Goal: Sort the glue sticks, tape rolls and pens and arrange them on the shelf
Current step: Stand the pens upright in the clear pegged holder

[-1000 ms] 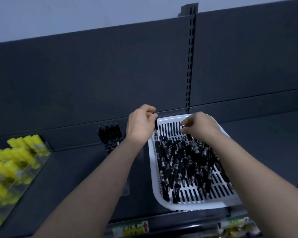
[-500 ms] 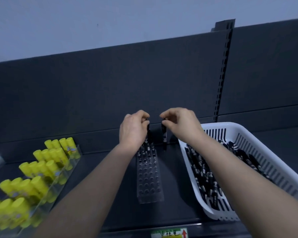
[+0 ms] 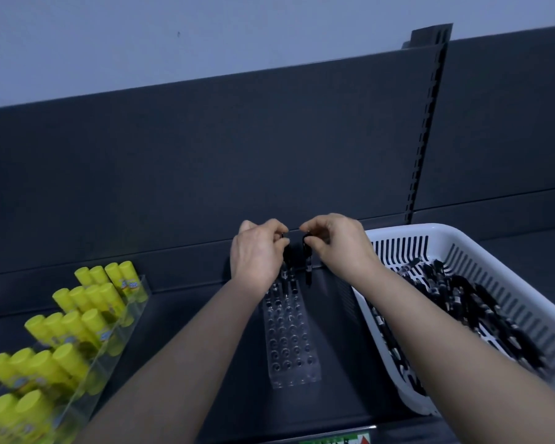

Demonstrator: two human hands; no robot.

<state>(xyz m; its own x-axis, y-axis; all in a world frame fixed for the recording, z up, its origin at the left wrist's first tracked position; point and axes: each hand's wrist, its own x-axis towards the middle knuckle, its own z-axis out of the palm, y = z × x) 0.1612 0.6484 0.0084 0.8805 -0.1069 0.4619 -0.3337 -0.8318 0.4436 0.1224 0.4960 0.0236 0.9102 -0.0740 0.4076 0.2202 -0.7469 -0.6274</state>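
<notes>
A clear pen holder [image 3: 290, 341] with rows of round holes lies on the dark shelf, most holes vacant. At its far end my left hand [image 3: 257, 254] pinches the top of an upright black pen [image 3: 286, 256], and my right hand [image 3: 337, 245] pinches another black pen [image 3: 307, 264] held vertical just beside the holder's far right corner. A few black pens stand in the far holes, partly hidden by my left hand. To the right, a white slotted basket [image 3: 481, 264] holds several loose black pens [image 3: 455, 315].
Yellow glue sticks [image 3: 77, 322] stand in rows inside a clear tray [image 3: 135, 302] at the left. The dark back panel [image 3: 237, 161] rises right behind the holder, with a slotted upright [image 3: 425, 123] at the right. A price label strip [image 3: 334, 439] marks the front edge.
Both hands left the basket, each with a black pen, and moved left to the holder's far end. The view swung left, so the basket now sits at the right.
</notes>
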